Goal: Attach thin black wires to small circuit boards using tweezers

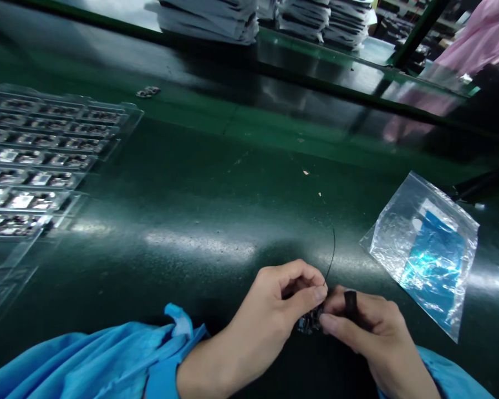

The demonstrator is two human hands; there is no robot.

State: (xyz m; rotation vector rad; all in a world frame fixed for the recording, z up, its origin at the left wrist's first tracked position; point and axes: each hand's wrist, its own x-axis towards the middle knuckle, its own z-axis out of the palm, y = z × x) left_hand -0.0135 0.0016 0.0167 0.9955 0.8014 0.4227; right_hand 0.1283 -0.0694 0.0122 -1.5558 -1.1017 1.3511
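Observation:
Close to the front edge of the view, my left hand [280,302] pinches a thin black wire [333,249] between thumb and forefinger; the wire's free end curves up and away. Just below those fingertips is a small dark circuit board [310,322], partly covered by both hands. My right hand [363,324], with a black band round one finger, grips the board's right side between thumb and forefinger. The fingertips of the two hands nearly meet. Where the wire joins the board, if it does, is hidden.
Clear plastic trays [128,113] of small circuit boards stand at the left. A loose board [148,91] lies farther back. At the right is a clear bag [393,221] with a blue sheet inside. Stacked grey sheets [210,19] rest on a shelf behind; pink cloth hangs beyond.

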